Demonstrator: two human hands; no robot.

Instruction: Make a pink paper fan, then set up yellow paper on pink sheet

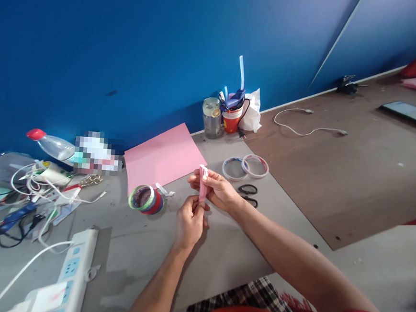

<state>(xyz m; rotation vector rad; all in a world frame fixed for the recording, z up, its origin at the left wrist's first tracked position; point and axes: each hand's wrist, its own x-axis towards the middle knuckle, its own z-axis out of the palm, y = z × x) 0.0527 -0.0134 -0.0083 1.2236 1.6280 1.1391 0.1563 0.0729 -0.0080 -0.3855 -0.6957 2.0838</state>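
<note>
Both of my hands hold a narrow pleated strip of pink paper point(203, 183), upright, with its white-edged folds showing at the top. My left hand point(190, 222) pinches the lower end between its fingers. Higher up, my right hand point(221, 190) grips the strip with the thumb pressed on its face. Behind my right wrist lie scissors point(247, 189) with black handle loops; their blades are hidden. A flat pink sheet point(165, 155) rests on the table beyond my hands. To the left of them sits a stack of coloured tape rolls point(157, 202).
Two tape rings point(234, 169) overlap at the right. Against the blue wall stand a glass jar point(211, 120) and a red cup point(231, 121) of tools. Leftward are a power strip point(77, 256), tangled white cables point(33, 180) and a plastic bottle point(59, 148). A phone point(413, 114) lies far right.
</note>
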